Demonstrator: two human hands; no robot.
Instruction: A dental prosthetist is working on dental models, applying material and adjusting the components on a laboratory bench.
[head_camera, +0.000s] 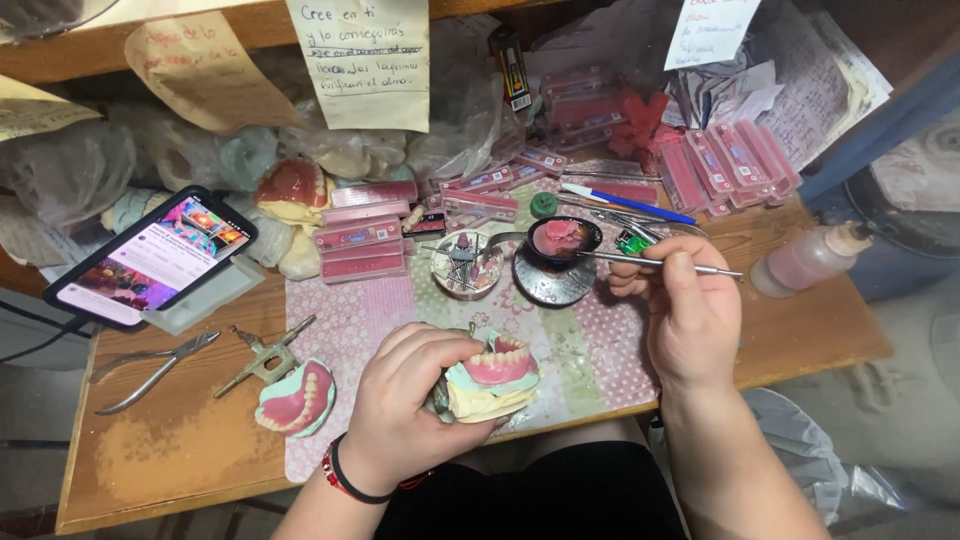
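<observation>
Down at the near edge of the worktop (820, 330), the left hand (405, 410) wraps around a denture model (492, 378), fingers closed over its left side. The model sits just in front of the cloth mat (590, 350): pink gums, a row of white teeth, on a pale cream and green base. Right of the model and a little farther back, the right hand (690, 315) pinches a thin metal tool (640, 262), its tip reaching into a small black dish (562, 240) of pink wax. Behind the model stands a round cup (465, 265) of burs. Left of the model lie a second denture (295, 398), pliers (150, 368) and a phone (150, 258). Right of it, past the hand, lies a squeeze bottle (810, 258).
</observation>
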